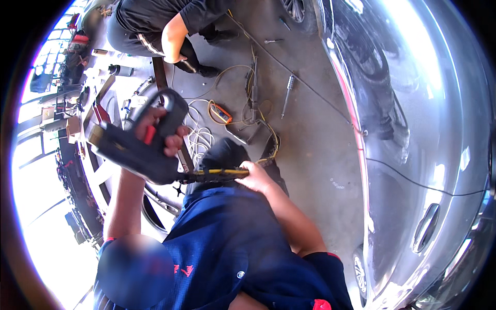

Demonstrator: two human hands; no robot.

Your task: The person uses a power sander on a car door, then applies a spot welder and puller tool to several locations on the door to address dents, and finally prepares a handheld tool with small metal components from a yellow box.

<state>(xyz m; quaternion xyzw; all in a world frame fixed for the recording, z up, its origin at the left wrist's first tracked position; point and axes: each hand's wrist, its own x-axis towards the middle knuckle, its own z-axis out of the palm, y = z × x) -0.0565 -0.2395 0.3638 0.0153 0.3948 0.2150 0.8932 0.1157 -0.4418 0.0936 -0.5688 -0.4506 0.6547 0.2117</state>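
My left hand [174,143] is wrapped around the loop handle of a black pistol-shaped tool [137,155] with a red trigger, held up at the left in front of my body. Its blunt, brassy-looking end points to the left. From the tool's rear runs a thick cable [217,173], black with yellow stretches. My right hand [253,177] is closed around that cable a short way from the tool. Past my right hand the cable bends down beside my leg and on toward the floor ahead.
A grey car [429,155] fills the right side, with a dark line stretched to it. Ahead, a person [150,26] crouches. On the floor lie an orange-and-black device [220,112], a coiled pale cable [201,137], and a long rod-like tool [288,95]. Metal parts stand at left.
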